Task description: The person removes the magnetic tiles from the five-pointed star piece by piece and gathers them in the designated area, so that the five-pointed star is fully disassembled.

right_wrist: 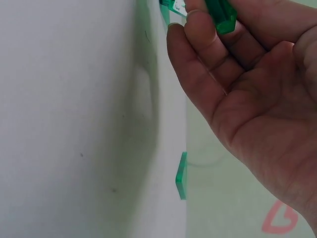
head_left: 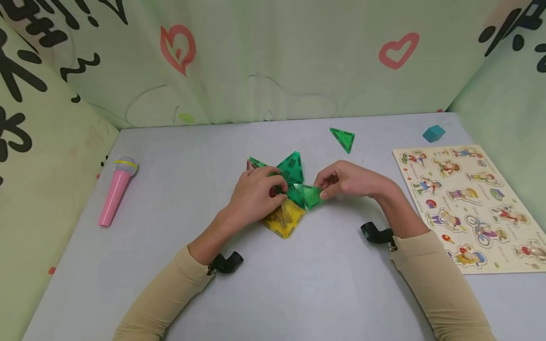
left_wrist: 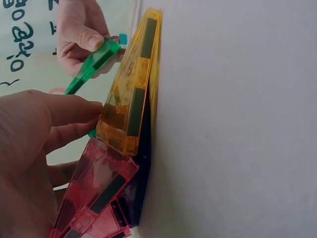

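A small cluster of see-through magnetic tiles sits mid-table, with a yellow tile point(head_left: 285, 219) at its front and a green triangular tile point(head_left: 292, 166) standing out at its back. In the left wrist view, red tiles point(left_wrist: 99, 181) join the near end. My left hand point(head_left: 257, 192) holds the cluster from the left, its fingertips right at the yellow tile's edge. Between thumb and fingers, my right hand point(head_left: 351, 179) pinches another green triangular tile point(head_left: 313, 196) at the cluster's right side. That hand partly hides the tile.
A loose green triangular tile point(head_left: 344, 140) lies behind my right hand. At the right is a wooden picture puzzle board point(head_left: 462, 213), with a teal block point(head_left: 433, 133) beyond it. A pink toy microphone point(head_left: 117, 192) lies at the left. Printed curtains point(head_left: 290, 61) enclose the table.
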### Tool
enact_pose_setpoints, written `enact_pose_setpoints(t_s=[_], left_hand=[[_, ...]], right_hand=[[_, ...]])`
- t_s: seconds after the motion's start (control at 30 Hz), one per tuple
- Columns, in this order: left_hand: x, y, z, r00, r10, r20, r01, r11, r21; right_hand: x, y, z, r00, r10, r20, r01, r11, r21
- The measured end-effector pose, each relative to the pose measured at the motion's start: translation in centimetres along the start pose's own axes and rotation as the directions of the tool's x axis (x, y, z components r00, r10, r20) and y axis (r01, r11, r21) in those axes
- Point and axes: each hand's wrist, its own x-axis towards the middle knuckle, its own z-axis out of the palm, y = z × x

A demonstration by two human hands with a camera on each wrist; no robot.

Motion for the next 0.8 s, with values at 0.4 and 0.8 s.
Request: enact_pose_setpoints(t_s=[0.4, 0.8], left_hand=[[-0.1, -0.1, -0.1, 1.0, -0.016, -0.01, 0.015, 0.999, -0.048], [0.1, -0.5, -0.7, 0.999, -0.036, 0.021, 0.036, 0.999, -0.033]], right_hand=[[-0.4, -0.2, -0.8, 0.982, 0.03, -0.185, -0.029, 1.0, 0.008], [0.2, 0.3, -1.3, 0.903, 0.114, -0.414, -0.11, 0.993, 0.032]])
